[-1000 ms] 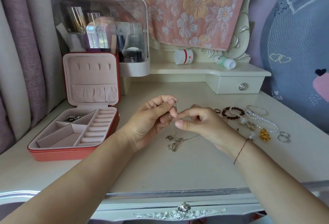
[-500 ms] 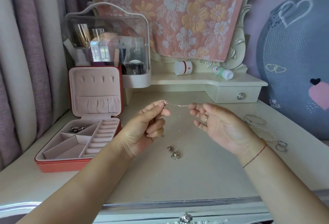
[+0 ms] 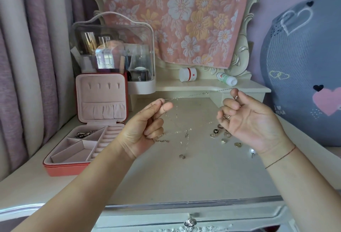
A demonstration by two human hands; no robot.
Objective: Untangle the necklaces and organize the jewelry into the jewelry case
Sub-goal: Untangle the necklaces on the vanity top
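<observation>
Table [image 3: 166, 180]: the case [image 3: 60, 158] lies open at 9 o'clock from the hands, lid upright, with a few metal pieces in its rear-left compartment.

Risks, judged:
- The left hand [image 3: 145, 130] and right hand [image 3: 252, 123] are raised, palms up, well apart, with the chains [image 3: 184, 132] strung between them. Spreading wider would probably cinch the knot rather than loosen it. Links this fine could also kink or snap.
- The slack loops hang low. A swing toward 3 o'clock could snag the rings [image 3: 223, 136] loose on the table and drag them about.
- The lowest strand ends just above a pendant [image 3: 182, 156] lying at 6 o'clock from the tangle. Whether they touch cannot be told.
- If either grip slips, the top strand would drop back into the tangle.

Chains relative to fingers:
- Left: thumb and forefinger pinch one end of the top strand, with the other fingers curled beneath. A second strand trails from under the palm toward 3 o'clock.
- Right: the fingers are curled, and the strand's far end sits at the forefinger tip, at 12 o'clock on that hand. It appears held against the thumb, but the exact contact is too fine to resolve.
- The tangle itself hangs between the hands, below both grips, and no finger touches it.
</observation>
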